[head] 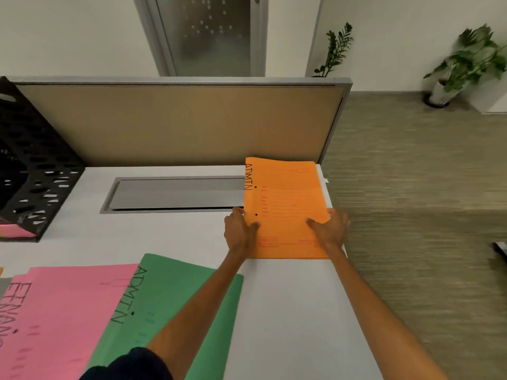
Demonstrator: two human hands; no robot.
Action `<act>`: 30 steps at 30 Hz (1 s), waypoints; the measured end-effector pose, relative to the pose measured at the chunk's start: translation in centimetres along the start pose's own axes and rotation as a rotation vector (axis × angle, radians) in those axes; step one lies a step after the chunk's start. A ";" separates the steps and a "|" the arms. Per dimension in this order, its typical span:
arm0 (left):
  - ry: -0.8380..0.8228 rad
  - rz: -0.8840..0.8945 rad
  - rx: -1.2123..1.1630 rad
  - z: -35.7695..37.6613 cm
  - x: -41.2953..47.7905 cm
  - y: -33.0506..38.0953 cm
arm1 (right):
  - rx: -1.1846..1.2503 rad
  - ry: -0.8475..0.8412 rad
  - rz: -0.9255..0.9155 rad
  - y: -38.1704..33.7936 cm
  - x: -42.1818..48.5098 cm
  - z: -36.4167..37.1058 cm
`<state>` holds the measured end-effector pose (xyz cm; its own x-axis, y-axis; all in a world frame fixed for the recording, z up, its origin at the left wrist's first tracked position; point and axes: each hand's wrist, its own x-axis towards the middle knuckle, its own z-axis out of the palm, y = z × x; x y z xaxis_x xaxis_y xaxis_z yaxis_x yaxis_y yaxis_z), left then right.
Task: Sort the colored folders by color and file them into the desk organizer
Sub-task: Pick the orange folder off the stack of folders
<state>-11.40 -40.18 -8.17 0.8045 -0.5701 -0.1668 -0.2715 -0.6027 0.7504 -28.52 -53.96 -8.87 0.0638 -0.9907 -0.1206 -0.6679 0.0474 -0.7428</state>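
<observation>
A stack of orange folders [285, 204] marked ADMIN lies at the far right corner of the white desk [288, 311]. My left hand [240, 231] grips its left edge, thumb on top. My right hand [330, 229] grips its right edge, thumb also on top. A green folder [175, 292] marked ADMIN lies near me, partly under my left arm. Pink folders [63, 311] overlap it at the lower left. The black perforated desk organizer [33, 171] stands at the far left, with a pink folder [13, 231] showing at its base.
A grey cable tray lid [175, 194] is set into the desk beside the orange stack. A tan partition [178, 124] closes off the back of the desk. The desk's right edge drops to carpet [411, 201]. Potted plants [466, 64] stand by the far wall.
</observation>
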 end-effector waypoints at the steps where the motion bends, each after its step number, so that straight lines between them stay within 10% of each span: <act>1: 0.008 0.014 0.027 0.0 -0.1 0.0 | -0.021 0.001 -0.006 0.1 0.0 0.0; 30: -0.053 0.207 0.033 -17.8 -14.0 -11.0 | -0.121 -0.237 -0.007 -4.9 -21.8 -0.9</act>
<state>-10.28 -15.61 -2.75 0.7013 -0.7114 -0.0451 -0.4458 -0.4871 0.7509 -27.29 -32.76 -2.02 0.2309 -0.9327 -0.2769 -0.7500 0.0107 -0.6614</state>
